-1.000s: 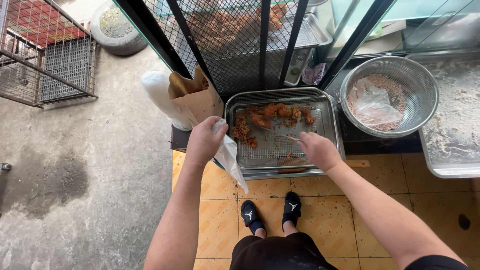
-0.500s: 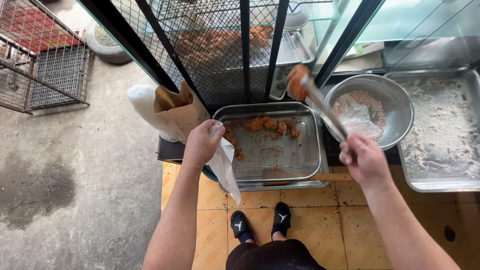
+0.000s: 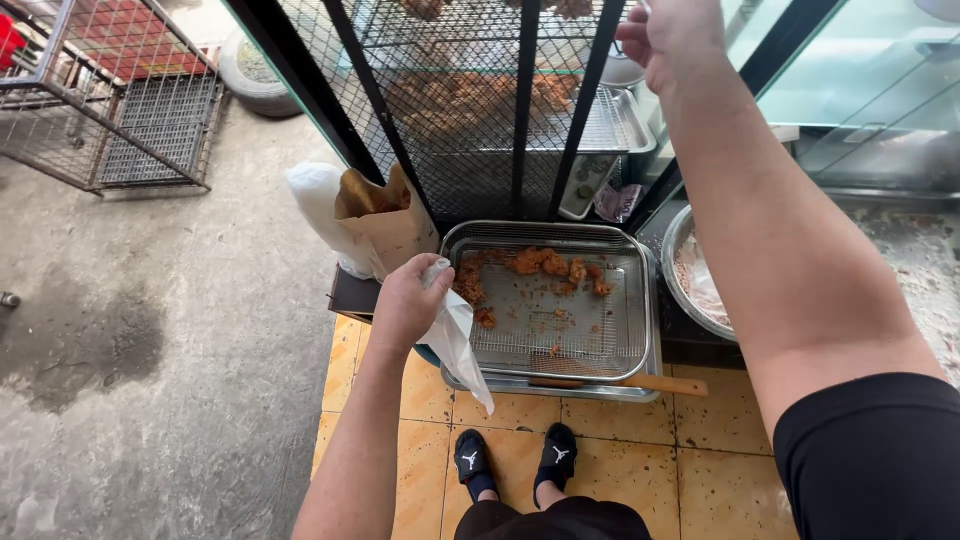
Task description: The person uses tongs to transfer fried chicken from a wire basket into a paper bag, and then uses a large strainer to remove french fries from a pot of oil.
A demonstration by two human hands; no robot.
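Over yellow floor tiles point(image 3: 610, 470), the left hand point(image 3: 405, 305) grips a brown paper bag point(image 3: 385, 225) in white plastic, mouth open.

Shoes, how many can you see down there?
2. The left shoe and the right shoe are black, side by side on the yellow floor tiles, just below the metal tray. None looks hidden.
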